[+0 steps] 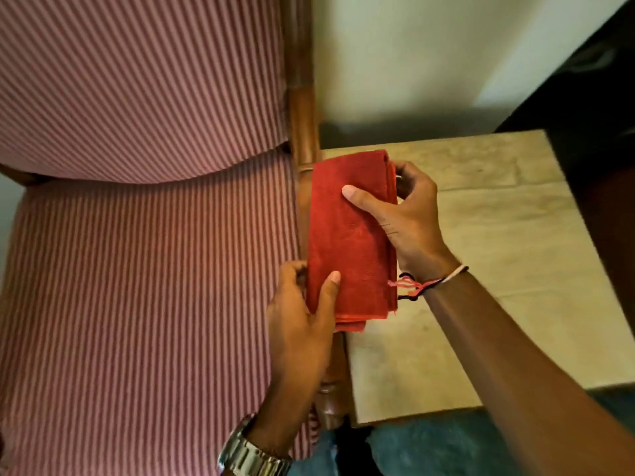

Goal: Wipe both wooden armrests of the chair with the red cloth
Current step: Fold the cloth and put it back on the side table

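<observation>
**Inspector A:** The red cloth (350,235) is found folded into a long rectangle of several layers. It is held above the chair's right-hand wooden armrest (304,132), with one long edge over the wood and the other over the pale table (481,235) just beside the chair. Whether cloth and wood are touching cannot be determined.

**Inspector B:** The hands are to be noted.

**Inspector A:** The left hand (302,324) is closed about the near end of the cloth: the thumb is laid on top, the fingers are curled under the left edge. A metal watch (251,455) is worn on that wrist. The right hand (402,214) is closed about the far end: the thumb is pressed flat on the upper face, the fingers are wrapped round the right edge. Threads of red, black and white (422,285) are tied at that wrist.

**Inspector B:** And the chair?

**Inspector A:** The seat cushion (147,304) and back cushion (137,80) are covered in pink-and-white striped fabric. The armrest is seen running from behind the cloth up past the back cushion; its near end is partly covered by the left hand.
</observation>
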Available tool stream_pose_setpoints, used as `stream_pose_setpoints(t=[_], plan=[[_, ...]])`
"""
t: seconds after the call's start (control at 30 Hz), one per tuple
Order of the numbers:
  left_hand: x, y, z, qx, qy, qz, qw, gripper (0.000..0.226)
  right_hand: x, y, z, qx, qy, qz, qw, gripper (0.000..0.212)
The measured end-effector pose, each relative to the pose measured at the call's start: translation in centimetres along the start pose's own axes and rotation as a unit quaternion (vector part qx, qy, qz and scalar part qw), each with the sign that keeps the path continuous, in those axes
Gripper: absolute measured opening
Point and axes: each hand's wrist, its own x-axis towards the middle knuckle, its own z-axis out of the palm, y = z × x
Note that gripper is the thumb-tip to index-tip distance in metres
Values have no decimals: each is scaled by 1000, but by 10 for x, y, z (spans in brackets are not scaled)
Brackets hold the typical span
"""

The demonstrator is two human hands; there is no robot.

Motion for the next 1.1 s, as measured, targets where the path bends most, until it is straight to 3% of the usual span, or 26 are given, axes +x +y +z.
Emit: stream_pose_setpoints(t=[0.13,0.23,0.33,0.47,0.6,0.7,0.83,0.97,1.1], plan=[[-9,2,63,4,10,-27,1000,37,23,23,-54,-7,-13,45,999,53],[-15,-5,100,63,3,21,998,55,39,49,-78,-17,-44,103,994,47],[-15,-27,130,146,-28,10,989,61,50,84,-91,-75,-90,141,983,47],[-6,-57,165,262,-119,-56,956,62,64,124,-97,-125,-149,164,967,56],[3,-79,177,392,-151,-68,905,66,68,151,-101,-229,-174,123,950,68],[5,-93,180,456,-179,-52,870,71,61,159,-109,-351,-231,62,905,75],[2,-101,179,541,-158,-14,826,74,34,165,-121,-526,-213,-71,820,74],[3,-107,177,531,-134,75,833,73,2,179,-132,-597,-258,-136,747,73],[7,-113,173,529,-182,90,824,69,-18,188,-135,-603,-276,-123,738,80]])
